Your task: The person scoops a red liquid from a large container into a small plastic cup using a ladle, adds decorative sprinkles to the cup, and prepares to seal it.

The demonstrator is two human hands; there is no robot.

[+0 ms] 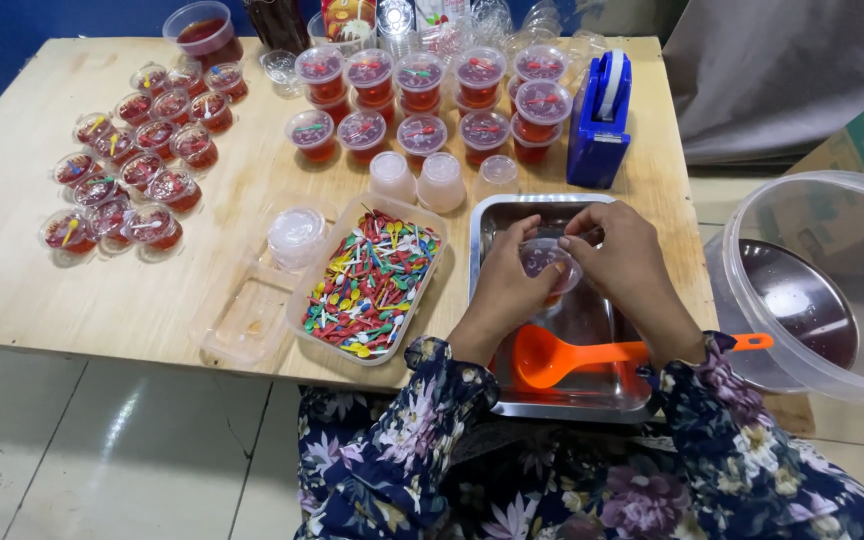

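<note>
Both hands, left hand (505,285) and right hand (620,262), grip small lidded cup (549,262) between them above tray (487,225).

Dark navy long sleeves, pink, purple, white floral print; bare hands.

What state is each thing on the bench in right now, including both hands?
Left hand: grip closed on the small cup.
Right hand: pressing the cup's lid.
Small cup: held over the metal tray, lid on.
Metal tray: holds an orange ladle.
Orange ladle: lying flat, unheld.
Filled cups: lidded, stacked in rows.
Pick container: open, full.
Tape dispenser: upright, untouched.
Large tub: open.
</note>
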